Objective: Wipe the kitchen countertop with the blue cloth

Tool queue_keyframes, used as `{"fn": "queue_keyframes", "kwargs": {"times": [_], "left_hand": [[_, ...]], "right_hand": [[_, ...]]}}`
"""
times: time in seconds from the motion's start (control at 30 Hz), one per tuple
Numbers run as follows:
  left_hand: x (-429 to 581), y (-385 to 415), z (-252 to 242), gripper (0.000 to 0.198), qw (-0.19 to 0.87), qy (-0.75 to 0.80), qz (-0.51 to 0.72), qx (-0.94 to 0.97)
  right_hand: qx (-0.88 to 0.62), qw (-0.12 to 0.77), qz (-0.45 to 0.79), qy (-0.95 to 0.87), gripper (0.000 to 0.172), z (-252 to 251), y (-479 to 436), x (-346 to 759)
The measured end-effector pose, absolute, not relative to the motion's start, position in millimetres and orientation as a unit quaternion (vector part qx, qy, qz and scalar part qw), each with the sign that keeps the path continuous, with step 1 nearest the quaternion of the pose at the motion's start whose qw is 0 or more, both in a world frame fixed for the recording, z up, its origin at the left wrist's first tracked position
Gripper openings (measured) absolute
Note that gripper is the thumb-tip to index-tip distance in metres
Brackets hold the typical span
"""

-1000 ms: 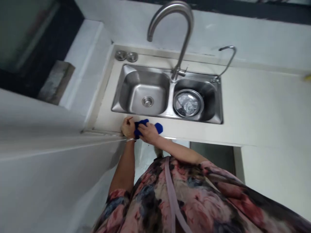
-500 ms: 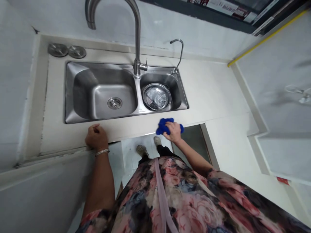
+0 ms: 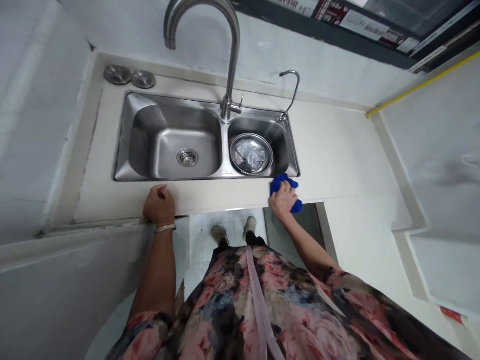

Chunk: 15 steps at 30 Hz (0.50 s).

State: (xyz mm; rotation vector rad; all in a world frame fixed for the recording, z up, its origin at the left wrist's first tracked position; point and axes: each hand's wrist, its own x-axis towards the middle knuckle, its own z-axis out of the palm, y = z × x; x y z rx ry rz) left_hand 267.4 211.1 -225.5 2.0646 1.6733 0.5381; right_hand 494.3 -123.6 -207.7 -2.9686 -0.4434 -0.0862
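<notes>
My right hand is closed on a blue cloth and presses it on the cream countertop, just in front of the right corner of the steel double sink. My left hand rests on the counter's front edge below the left basin, fingers curled over the edge, a bangle on the wrist. A round steel strainer basket sits in the right basin. The left basin has a drain and nothing else in it.
A tall curved tap and a thin small tap stand behind the sink. Two round metal lids lie at the back left of the counter. White walls close in left and right. My feet show on the tiled floor below.
My right hand has slid the blue cloth to the right along the counter's front strip, away from my left hand. The left hand has stayed on the edge. The view has swung right.
</notes>
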Motion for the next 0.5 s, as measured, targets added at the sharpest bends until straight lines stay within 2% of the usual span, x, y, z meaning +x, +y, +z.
{"fn": "queue_keyframes", "kwargs": {"times": [0.13, 0.27, 0.4, 0.5], "left_hand": [[270, 210, -223, 0.036, 0.196, 0.616, 0.187, 0.739], [271, 212, -219, 0.035, 0.179, 0.633, 0.183, 0.731], [270, 216, -216, 0.032, 0.164, 0.643, 0.179, 0.727], [268, 218, -213, 0.029, 0.16, 0.635, 0.187, 0.733]], "right_hand": [[-0.942, 0.02, 0.073, -0.327, 0.065, -200, -37, 464], [-0.856, 0.027, 0.121, -0.502, 0.065, -196, 24, 418], [-0.741, 0.061, 0.137, -0.654, 0.056, -197, 26, 386], [-0.742, 0.073, 0.139, -0.652, 0.056, -198, -3, 400]]}}
